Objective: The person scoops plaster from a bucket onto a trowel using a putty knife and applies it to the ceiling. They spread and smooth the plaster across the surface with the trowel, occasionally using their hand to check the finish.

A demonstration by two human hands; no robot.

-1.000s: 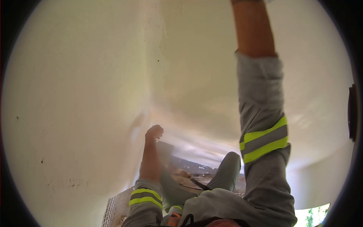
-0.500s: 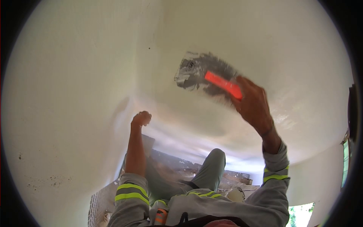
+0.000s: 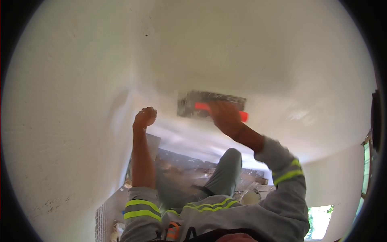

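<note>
My right hand (image 3: pixel 226 117) is wrapped round the red handle of a plastering trowel (image 3: pixel 187 105). Its wide metal blade, smeared with pale and dark filler, lies against or very near the pale wall (image 3: pixel 217 56); the frame is too blurred to tell which. To the left, my left hand (image 3: pixel 145 117) is raised near the wall corner with its fingers curled closed. Whatever those fingers hold, if anything, is hidden.
A second wall (image 3: pixel 68 105) meets the first at a corner on the left. Below are my bent knee (image 3: pixel 227 169), a cluttered, dusty floor and a pale round container (image 3: pixel 250 197). A bright opening (image 3: pixel 319 222) shows at lower right.
My right hand has moved down and left with the trowel, whose blade has turned closer to level. My left hand appears slightly higher and further left, still closed; the view has shifted a little.
</note>
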